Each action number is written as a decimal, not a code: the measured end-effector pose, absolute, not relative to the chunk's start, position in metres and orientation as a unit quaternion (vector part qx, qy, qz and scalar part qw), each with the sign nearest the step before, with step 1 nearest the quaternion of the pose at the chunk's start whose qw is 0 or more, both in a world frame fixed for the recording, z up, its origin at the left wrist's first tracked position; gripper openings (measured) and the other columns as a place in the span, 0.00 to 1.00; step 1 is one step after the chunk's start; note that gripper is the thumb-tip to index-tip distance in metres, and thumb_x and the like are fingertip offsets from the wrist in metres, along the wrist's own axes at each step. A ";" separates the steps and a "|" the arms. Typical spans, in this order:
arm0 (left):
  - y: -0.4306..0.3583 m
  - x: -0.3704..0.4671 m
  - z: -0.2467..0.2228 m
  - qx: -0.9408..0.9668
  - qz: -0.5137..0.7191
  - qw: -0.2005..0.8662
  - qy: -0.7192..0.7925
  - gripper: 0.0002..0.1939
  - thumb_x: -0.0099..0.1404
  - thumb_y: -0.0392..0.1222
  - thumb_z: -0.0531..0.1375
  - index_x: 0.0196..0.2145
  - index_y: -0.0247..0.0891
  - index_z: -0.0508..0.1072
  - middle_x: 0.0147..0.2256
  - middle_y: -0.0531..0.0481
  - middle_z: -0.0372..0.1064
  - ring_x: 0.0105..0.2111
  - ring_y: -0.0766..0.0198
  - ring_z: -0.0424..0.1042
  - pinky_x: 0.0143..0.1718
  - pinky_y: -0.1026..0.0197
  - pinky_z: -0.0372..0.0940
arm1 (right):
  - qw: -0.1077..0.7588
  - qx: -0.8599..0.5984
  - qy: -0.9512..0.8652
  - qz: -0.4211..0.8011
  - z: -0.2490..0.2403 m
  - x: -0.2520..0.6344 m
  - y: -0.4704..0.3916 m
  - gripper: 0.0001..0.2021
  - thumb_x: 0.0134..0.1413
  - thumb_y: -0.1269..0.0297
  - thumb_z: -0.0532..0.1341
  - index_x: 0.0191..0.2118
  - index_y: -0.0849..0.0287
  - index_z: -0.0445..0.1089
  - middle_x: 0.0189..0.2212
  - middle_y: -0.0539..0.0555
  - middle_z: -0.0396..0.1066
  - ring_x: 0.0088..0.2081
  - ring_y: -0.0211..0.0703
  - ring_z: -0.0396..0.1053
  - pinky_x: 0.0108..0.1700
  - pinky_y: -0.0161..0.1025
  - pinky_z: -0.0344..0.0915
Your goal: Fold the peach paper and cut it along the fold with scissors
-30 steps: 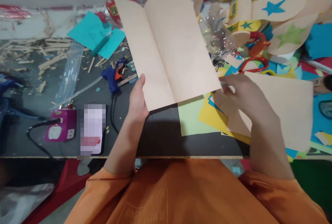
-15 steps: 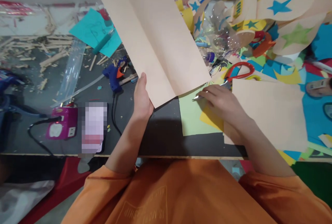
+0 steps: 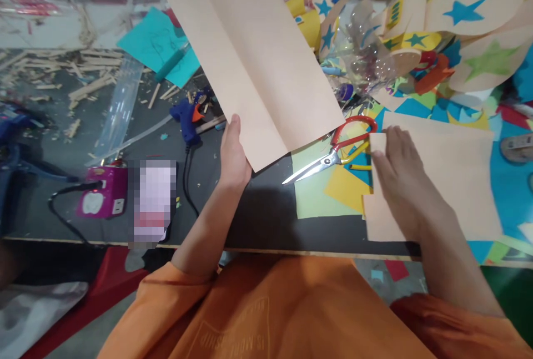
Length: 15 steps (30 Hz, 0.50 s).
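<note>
Red-handled steel scissors [image 3: 333, 153] lie just left of the flat, released right hand [image 3: 395, 173], blades pointing lower left; the left hand [image 3: 234, 153] grips creased tan paper [image 3: 258, 65].

Creased sheet held over the worktop [image 3: 258, 220], scissors to its right.
The left hand [image 3: 234, 153] holds the creased sheet [image 3: 258, 65] by its lower edge; the scissors [image 3: 333, 151] lie between it and the right hand [image 3: 395, 173], which rests on a flat sheet [image 3: 449, 181]. The glue gun [image 3: 187, 117] lies left of the left hand.
</note>
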State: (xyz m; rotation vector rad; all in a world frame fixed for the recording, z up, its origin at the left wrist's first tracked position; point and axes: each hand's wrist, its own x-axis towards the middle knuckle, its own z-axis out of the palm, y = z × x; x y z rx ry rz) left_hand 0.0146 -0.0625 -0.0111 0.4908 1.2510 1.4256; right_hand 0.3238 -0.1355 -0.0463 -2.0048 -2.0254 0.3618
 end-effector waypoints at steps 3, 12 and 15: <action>-0.063 0.015 -0.010 0.203 0.603 0.562 0.528 0.22 0.77 0.43 0.51 0.64 0.37 0.67 0.69 0.44 0.61 0.68 0.59 0.64 0.66 0.58 0.63 | 0.128 -0.668 -0.722 0.128 -0.055 0.351 -0.123 0.30 0.73 0.51 0.40 0.73 0.55 0.50 0.75 0.68 0.49 0.77 0.64 0.41 0.74 0.69 0.43; -0.064 0.013 -0.013 0.202 0.599 0.558 0.537 0.21 0.76 0.44 0.51 0.62 0.39 0.69 0.70 0.46 0.60 0.69 0.60 0.61 0.69 0.59 0.58 | 0.172 -0.674 -0.708 0.124 -0.052 0.367 -0.071 0.31 0.70 0.48 0.45 0.72 0.53 0.54 0.75 0.65 0.49 0.76 0.71 0.42 0.72 0.71 0.42; -0.063 0.013 -0.013 0.205 0.602 0.560 0.531 0.20 0.76 0.44 0.52 0.61 0.39 0.70 0.69 0.46 0.62 0.69 0.60 0.61 0.69 0.58 0.60 | 0.173 -0.668 -0.710 0.140 -0.054 0.359 -0.078 0.28 0.71 0.51 0.45 0.71 0.51 0.56 0.72 0.66 0.55 0.74 0.72 0.47 0.69 0.75 0.46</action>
